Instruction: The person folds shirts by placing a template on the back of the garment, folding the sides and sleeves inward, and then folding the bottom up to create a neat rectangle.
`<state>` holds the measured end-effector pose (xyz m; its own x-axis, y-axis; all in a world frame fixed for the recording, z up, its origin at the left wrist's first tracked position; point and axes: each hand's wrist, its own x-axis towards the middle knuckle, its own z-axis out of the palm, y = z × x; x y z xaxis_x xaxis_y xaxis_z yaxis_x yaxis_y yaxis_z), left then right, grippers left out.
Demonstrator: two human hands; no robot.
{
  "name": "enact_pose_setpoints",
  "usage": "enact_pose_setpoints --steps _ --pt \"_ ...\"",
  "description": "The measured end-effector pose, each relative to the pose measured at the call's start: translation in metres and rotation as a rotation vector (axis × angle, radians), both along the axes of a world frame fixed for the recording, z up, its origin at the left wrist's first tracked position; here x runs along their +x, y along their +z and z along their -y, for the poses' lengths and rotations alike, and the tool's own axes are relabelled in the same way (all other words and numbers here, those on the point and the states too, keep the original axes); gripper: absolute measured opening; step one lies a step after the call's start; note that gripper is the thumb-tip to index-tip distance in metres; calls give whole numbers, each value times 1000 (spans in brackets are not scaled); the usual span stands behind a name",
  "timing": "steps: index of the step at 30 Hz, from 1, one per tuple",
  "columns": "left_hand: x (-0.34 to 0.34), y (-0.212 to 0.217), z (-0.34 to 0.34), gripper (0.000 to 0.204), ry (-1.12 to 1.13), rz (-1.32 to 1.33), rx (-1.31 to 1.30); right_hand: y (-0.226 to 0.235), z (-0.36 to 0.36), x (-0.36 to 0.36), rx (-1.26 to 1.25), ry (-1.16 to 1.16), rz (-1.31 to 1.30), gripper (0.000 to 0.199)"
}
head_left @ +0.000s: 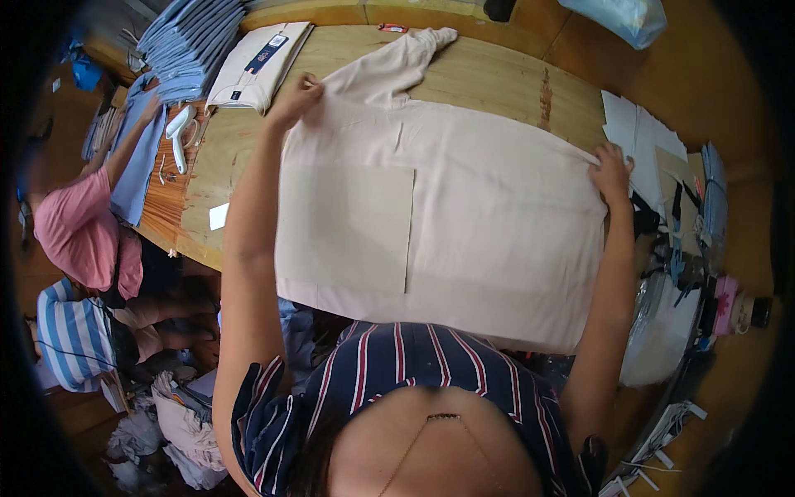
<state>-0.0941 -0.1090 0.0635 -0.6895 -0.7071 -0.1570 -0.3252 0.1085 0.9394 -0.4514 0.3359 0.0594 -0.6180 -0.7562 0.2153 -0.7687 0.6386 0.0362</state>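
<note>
A pale pink shirt (505, 215) lies spread flat across the wooden table in front of me, its sleeve (381, 70) stretched toward the far side. On the left part of the cloth rests a stiff beige rectangular board (344, 232). My left hand (296, 101) is closed in a pinch on the shirt's far left corner, near the base of the sleeve. At the far right corner, the fingers of my right hand (611, 172) are bent over the shirt's edge and grip it. The shirt's near edge hangs close to my body.
A folded cream shirt with tags (257, 70) and a tall stack of blue folded shirts (189, 45) stand at the far left. Beside them lies a white handheld tool (179, 137). A co-worker in a pink top (79, 215) handles blue cloth. White sheets (642, 137) and plastic bags (662, 331) crowd the right.
</note>
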Motion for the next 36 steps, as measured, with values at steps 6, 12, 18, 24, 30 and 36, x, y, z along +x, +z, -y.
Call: enact_pose_setpoints --steps 6,12,18,24,30,36 --pt "117 50 -60 4 -76 -22 -464 46 -101 58 -451 -153 -19 15" --pt "201 15 -184 93 -568 758 -698 -7 -161 166 -235 -210 -69 19" --pt "234 -6 -203 64 -568 488 -829 -9 -173 199 64 -466 157 19" --pt "232 -4 -199 51 -575 325 -869 23 -12 184 -398 23 117 20" --pt "234 -12 -195 49 -585 310 -955 27 264 229 -87 72 499 47" --pt "237 -8 -198 50 -566 347 -997 -36 358 287 -284 -19 923 38"
